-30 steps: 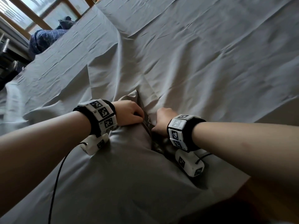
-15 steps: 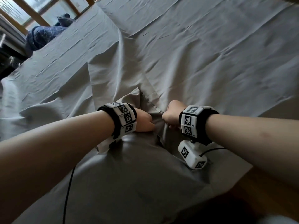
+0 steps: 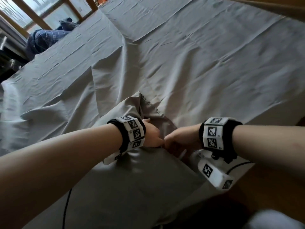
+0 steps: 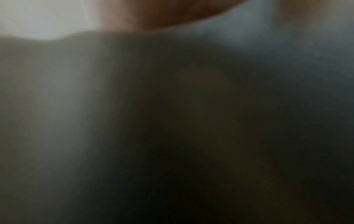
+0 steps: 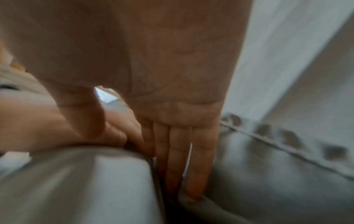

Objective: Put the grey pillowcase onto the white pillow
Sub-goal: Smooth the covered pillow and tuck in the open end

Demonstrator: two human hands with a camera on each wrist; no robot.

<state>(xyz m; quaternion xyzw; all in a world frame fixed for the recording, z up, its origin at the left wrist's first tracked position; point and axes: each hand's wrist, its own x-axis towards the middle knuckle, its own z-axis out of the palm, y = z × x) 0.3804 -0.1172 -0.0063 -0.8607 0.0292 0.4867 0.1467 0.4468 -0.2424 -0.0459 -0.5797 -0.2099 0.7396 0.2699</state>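
The grey pillowcase [image 3: 132, 187] bulges in the foreground on the bed, filled out; the white pillow is hidden inside it. Its open end, with a toothed zip edge [image 3: 153, 108], points away from me. My left hand [image 3: 153, 136] grips the upper edge of the opening, fingers curled over the fabric. My right hand [image 3: 179, 141] meets it from the right. In the right wrist view its straight fingers [image 5: 180, 159] are pushed down into the gap between the stuffed case [image 5: 76, 181] and the zip flap [image 5: 287, 145]. The left wrist view shows only blurred dark grey cloth [image 4: 172, 106].
A creased grey sheet [image 3: 198, 63] covers the bed beyond the hands. A blue checked bundle [image 3: 44, 38] lies at the far left under a wooden-framed window [image 3: 41, 14]. A wooden surface [image 3: 272, 179] shows at the right. A black cable [image 3: 66, 204] hangs from my left wrist.
Both hands have drawn nearer to me and closer together at the opening. More of the zip flap is laid bare behind them. My right hand has turned so its fingers point into the gap.
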